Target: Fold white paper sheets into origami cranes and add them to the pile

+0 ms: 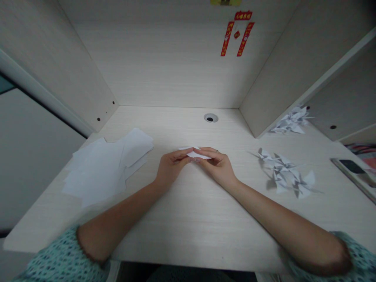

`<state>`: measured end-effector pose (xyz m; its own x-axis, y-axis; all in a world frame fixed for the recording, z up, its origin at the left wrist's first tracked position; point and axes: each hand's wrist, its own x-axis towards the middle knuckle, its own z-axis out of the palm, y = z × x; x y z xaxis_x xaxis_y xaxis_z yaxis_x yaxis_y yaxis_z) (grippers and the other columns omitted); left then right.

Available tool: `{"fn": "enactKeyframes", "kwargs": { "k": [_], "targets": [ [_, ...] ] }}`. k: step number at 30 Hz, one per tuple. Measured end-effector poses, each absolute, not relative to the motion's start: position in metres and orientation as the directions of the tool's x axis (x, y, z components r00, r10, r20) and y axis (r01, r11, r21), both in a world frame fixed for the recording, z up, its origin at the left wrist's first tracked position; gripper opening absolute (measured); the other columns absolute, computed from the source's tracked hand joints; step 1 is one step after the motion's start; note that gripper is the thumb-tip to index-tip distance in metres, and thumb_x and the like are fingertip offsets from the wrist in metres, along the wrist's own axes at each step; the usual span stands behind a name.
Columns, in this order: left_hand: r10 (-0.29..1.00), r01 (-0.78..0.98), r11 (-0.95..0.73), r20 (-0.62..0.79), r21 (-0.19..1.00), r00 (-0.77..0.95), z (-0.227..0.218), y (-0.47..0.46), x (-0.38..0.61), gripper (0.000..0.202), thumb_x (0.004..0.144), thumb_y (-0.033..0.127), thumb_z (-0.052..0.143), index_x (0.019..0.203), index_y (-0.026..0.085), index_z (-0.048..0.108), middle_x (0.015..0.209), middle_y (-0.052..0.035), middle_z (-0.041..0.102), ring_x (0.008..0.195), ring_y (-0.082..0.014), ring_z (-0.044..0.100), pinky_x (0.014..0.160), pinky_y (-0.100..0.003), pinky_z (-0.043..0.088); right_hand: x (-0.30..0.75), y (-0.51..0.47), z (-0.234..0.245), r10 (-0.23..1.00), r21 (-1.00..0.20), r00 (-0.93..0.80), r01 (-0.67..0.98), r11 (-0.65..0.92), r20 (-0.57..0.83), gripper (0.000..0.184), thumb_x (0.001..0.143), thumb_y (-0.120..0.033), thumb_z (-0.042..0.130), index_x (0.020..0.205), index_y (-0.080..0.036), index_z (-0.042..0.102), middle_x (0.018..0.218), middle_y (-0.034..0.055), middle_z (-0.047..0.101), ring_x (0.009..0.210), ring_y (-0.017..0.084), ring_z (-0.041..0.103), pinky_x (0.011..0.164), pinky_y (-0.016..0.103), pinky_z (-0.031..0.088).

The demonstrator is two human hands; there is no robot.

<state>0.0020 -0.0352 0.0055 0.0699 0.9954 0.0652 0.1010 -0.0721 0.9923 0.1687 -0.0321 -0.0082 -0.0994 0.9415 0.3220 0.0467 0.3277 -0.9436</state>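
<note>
A small folded piece of white paper (199,154) is held just above the desk, near the middle of the view. My left hand (173,164) pinches its left side between thumb and fingers. From the other side my right hand (216,160) grips it the same way, a ring on one finger. The fingertips of both hands nearly meet at the paper's centre and cover part of it, so its full shape is hidden.
Loose white paper sheets (100,168) lie piled at the left. Folded paper pieces (286,172) sit at the right, with more folded pieces (293,120) by the upright panel (273,78). A phone (354,167) rests on something flat at far right. A cable hole (210,118) is at the back.
</note>
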Motion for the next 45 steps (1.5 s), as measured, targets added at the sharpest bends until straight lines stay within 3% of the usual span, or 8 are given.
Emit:
{"fn": "enactKeyframes", "kwargs": {
  "k": [25, 37, 45],
  "targets": [
    [0.995, 0.047, -0.07, 0.066, 0.996, 0.076, 0.0087, -0.0356, 0.002, 0.032, 0.069, 0.033, 0.073, 0.099, 0.021, 0.073, 0.106, -0.0054, 0.072, 0.101, -0.0233, 0.066, 0.095, -0.037, 0.048, 0.1688, -0.0345, -0.006, 0.935, -0.938, -0.114, 0.048, 0.343, 0.336, 0.021, 0.077, -0.032, 0.069, 0.098, -0.031, 0.073, 0.106, 0.0066, 0.069, 0.1, 0.02, 0.063, 0.083, 0.035, 0.052],
    [0.995, 0.049, -0.082, 0.08, 0.995, 0.056, 0.0111, -0.0351, 0.003, 0.024, 0.071, 0.031, 0.071, 0.093, 0.02, 0.075, 0.101, -0.0051, 0.073, 0.096, -0.0217, 0.067, 0.093, -0.035, 0.048, 0.1668, -0.0336, -0.0087, 0.934, -0.938, -0.101, 0.01, 0.345, 0.342, 0.018, 0.074, -0.027, 0.073, 0.092, -0.03, 0.074, 0.102, 0.0054, 0.071, 0.097, 0.019, 0.064, 0.082, 0.034, 0.052],
    [0.994, 0.123, -0.105, 0.101, 0.987, 0.037, 0.0109, -0.0378, 0.0015, 0.02, 0.072, 0.03, 0.07, 0.089, 0.021, 0.075, 0.1, -0.0046, 0.074, 0.095, -0.0215, 0.068, 0.091, -0.034, 0.049, 0.1694, -0.0324, -0.0073, 0.93, -0.944, -0.164, -0.009, 0.331, 0.328, 0.016, 0.075, -0.032, 0.071, 0.09, -0.028, 0.073, 0.099, 0.005, 0.07, 0.098, 0.019, 0.063, 0.087, 0.035, 0.051]
  ]
}}
